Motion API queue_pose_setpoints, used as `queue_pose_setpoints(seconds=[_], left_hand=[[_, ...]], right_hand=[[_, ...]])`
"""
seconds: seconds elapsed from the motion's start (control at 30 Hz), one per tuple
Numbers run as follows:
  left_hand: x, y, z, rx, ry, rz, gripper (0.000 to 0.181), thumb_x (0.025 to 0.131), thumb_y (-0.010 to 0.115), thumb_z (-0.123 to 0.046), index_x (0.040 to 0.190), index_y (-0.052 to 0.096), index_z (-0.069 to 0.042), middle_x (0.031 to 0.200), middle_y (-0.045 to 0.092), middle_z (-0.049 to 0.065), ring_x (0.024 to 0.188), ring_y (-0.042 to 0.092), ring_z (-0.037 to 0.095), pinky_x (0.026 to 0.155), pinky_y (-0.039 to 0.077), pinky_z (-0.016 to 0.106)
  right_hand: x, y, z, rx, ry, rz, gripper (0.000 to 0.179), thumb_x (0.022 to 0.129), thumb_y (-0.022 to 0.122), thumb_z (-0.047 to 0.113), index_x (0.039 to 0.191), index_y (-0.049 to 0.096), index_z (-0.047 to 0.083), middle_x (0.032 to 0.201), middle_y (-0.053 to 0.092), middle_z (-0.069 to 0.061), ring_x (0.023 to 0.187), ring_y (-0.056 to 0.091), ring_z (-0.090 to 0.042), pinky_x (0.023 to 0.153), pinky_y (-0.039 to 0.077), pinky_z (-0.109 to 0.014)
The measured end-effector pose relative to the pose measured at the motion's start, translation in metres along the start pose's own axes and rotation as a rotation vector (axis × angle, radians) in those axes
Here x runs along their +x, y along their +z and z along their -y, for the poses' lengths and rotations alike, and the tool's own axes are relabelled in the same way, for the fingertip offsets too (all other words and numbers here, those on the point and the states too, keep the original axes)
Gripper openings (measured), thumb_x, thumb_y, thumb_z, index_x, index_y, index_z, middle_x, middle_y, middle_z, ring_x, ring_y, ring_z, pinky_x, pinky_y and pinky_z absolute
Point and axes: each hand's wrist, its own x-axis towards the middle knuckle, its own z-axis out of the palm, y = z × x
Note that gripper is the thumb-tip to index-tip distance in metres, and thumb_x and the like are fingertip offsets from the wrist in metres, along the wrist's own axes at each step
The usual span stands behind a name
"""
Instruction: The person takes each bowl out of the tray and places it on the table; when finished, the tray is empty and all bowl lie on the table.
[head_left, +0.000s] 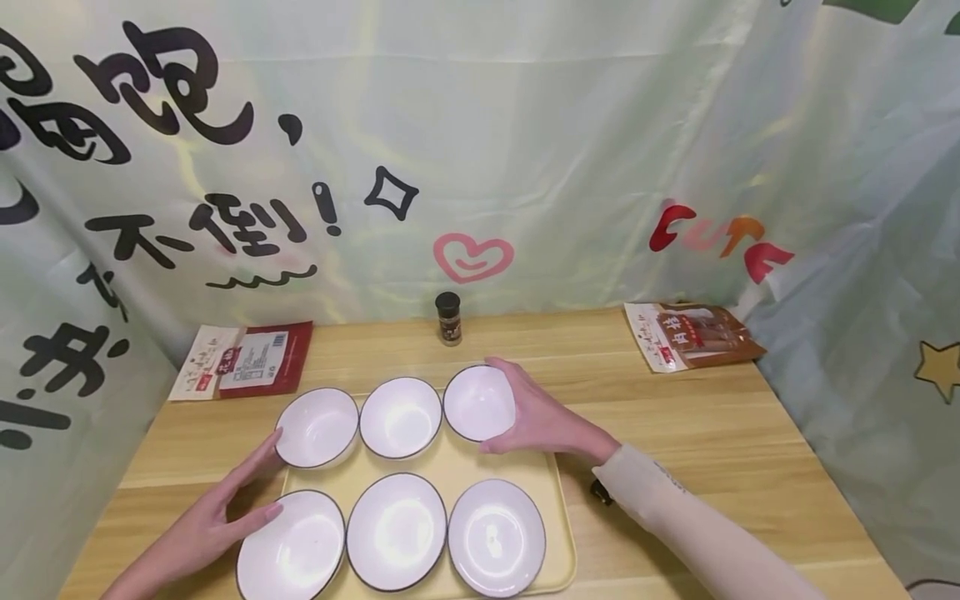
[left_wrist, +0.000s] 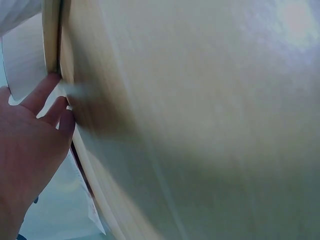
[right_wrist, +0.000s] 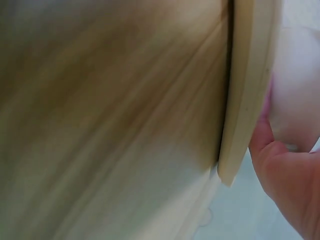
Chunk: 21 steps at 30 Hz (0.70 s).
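Note:
Several white bowls with dark rims stand in two rows on a pale yellow tray (head_left: 566, 542). My right hand (head_left: 534, 412) grips the back right bowl (head_left: 480, 402), fingers at its far side and thumb at its near side. In the right wrist view, that hand (right_wrist: 287, 172) is around the bowl's wall beside the tray edge (right_wrist: 247, 95). My left hand (head_left: 213, 521) is spread at the tray's left side. Its fingers reach the back left bowl (head_left: 318, 427), and its thumb overlaps the rim of the front left bowl (head_left: 292, 546). Left-hand fingertips (left_wrist: 52, 80) meet the tray edge in the left wrist view.
Behind the tray, a small black-capped spice jar (head_left: 448, 318) stands near the curtain. A red and white packet (head_left: 243, 360) lies at the back left, a brown and white one (head_left: 692, 336) at the back right. A small black object (head_left: 602, 492) is under my right forearm.

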Motion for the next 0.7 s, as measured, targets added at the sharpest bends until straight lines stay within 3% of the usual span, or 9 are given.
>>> queue_pose_setpoints(seconds=[0.33,0.53,0.7], left_hand=[[0.001,0.0,-0.004,-0.011,-0.073,0.015,0.088,0.108,0.072,-0.02,0.177,0.019,-0.032,0.175,0.027,0.022,0.14,0.024,-0.025,0.103,0.022,0.0],[0.001,-0.001,-0.005,-0.001,-0.164,0.038,0.087,0.109,0.071,-0.029,0.176,0.016,-0.039,0.178,0.024,0.016,0.136,0.019,-0.028,0.101,0.021,0.003],[0.001,-0.002,-0.004,-0.014,-0.175,0.047,0.088,0.108,0.072,-0.028,0.176,0.016,-0.037,0.178,0.024,0.017,0.136,0.02,-0.029,0.102,0.023,0.004]], right_hand=[[-0.001,0.002,-0.001,0.01,-0.003,-0.037,0.126,0.065,0.105,0.033,0.166,0.033,0.008,0.159,0.044,-0.016,0.135,0.053,-0.033,0.111,0.047,-0.058],[-0.007,0.003,-0.003,0.03,-0.017,-0.052,0.125,0.065,0.106,0.033,0.164,0.034,0.008,0.157,0.045,-0.015,0.133,0.054,-0.033,0.111,0.047,-0.058],[-0.012,-0.001,-0.001,0.042,-0.011,-0.061,0.127,0.065,0.106,0.035,0.166,0.032,0.009,0.157,0.045,-0.016,0.133,0.055,-0.035,0.11,0.047,-0.06]])
